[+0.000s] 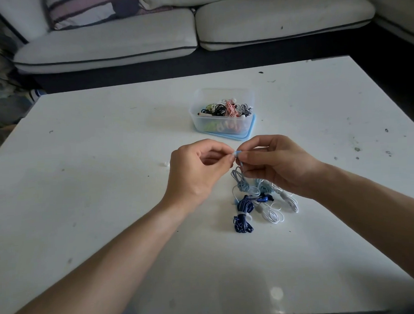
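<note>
My left hand and my right hand meet above the white table, both pinching a small light blue earbud between their fingertips. Its light blue cord hangs down to a heap on the table just under my right hand. In that heap lie a dark blue earphone bundle tied with a white band, and white earphone cords to its right.
A clear plastic box holding several coiled earphones stands on a light blue lid beyond my hands. A small white piece lies left of my left hand. A grey sofa runs behind the table.
</note>
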`<state>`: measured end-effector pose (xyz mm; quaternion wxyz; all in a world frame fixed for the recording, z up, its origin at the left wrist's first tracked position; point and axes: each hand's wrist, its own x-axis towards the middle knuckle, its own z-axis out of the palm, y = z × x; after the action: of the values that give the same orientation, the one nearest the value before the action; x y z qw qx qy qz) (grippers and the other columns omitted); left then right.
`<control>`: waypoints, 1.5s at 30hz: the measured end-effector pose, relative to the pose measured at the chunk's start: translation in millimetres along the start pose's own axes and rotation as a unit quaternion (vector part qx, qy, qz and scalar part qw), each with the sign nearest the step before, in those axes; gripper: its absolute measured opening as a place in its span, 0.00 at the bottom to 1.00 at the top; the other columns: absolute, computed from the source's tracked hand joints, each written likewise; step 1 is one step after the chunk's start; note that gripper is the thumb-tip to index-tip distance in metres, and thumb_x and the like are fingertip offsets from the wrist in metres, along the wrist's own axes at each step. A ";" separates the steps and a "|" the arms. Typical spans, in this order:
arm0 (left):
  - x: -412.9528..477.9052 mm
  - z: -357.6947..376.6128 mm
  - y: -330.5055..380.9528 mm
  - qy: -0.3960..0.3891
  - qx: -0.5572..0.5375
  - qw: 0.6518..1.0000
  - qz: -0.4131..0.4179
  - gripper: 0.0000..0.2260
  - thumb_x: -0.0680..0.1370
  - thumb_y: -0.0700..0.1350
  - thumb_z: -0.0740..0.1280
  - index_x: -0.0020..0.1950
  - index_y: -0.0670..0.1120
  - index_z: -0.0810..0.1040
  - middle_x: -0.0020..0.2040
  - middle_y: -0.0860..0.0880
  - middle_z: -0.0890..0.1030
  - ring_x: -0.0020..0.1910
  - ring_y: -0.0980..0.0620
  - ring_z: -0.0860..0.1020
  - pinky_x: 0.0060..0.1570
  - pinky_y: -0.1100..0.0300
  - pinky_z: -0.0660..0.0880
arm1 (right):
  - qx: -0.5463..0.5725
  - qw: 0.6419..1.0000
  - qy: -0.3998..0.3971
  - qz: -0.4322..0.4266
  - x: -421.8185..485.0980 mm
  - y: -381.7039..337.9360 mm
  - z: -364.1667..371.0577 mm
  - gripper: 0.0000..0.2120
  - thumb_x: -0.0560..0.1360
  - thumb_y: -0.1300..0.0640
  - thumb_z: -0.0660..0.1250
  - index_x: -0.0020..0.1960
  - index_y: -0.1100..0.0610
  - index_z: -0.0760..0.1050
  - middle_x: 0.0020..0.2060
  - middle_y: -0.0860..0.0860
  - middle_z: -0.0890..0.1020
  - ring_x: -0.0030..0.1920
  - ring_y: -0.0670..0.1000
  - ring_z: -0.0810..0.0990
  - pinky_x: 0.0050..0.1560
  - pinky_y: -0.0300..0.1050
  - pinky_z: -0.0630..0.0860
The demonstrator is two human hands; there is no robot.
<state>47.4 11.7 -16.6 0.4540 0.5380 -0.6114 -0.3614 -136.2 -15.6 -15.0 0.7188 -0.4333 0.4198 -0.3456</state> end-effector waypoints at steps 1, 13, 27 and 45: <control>0.8 -0.1 -1.5 0.002 -0.001 1.000 -0.001 0.02 0.73 0.39 0.75 0.44 0.44 0.85 0.37 0.51 0.85 0.38 0.53 0.84 0.41 0.62 0.79 | -0.002 1.000 0.002 0.001 0.4 0.0 -0.2 0.14 0.65 0.60 0.75 0.49 0.64 0.79 0.36 0.58 0.82 0.35 0.51 0.80 0.41 0.42 0.80; 1.7 1.3 -4.6 -0.011 -0.051 0.998 -0.031 0.05 0.71 0.40 0.76 0.45 0.46 0.84 0.39 0.49 0.86 0.40 0.52 0.85 0.45 0.61 0.80 | -0.001 1.000 0.016 0.005 1.1 -0.4 -0.3 0.14 0.64 0.59 0.76 0.47 0.63 0.79 0.35 0.57 0.82 0.35 0.51 0.80 0.41 0.42 0.81; 2.5 3.4 -7.8 -0.003 -0.046 0.998 -0.033 0.04 0.71 0.40 0.77 0.43 0.45 0.84 0.38 0.49 0.86 0.39 0.50 0.84 0.44 0.60 0.80 | -0.026 0.999 0.025 0.001 0.7 1.0 0.8 0.15 0.63 0.58 0.76 0.48 0.62 0.80 0.36 0.56 0.82 0.35 0.51 0.79 0.40 0.42 0.79; 1.5 1.2 -0.1 -0.082 -0.247 0.942 -0.213 0.05 0.75 0.37 0.70 0.49 0.45 0.81 0.40 0.48 0.83 0.38 0.55 0.80 0.40 0.64 0.78 | -0.120 0.988 0.090 -0.025 -3.7 1.9 8.7 0.08 0.71 0.59 0.77 0.46 0.58 0.80 0.38 0.54 0.85 0.36 0.50 0.81 0.42 0.45 0.80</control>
<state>46.2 10.1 -16.9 0.4335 0.4948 -0.4094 -0.6321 -129.6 -8.8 -13.3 0.6119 -0.4938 0.5102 -0.3484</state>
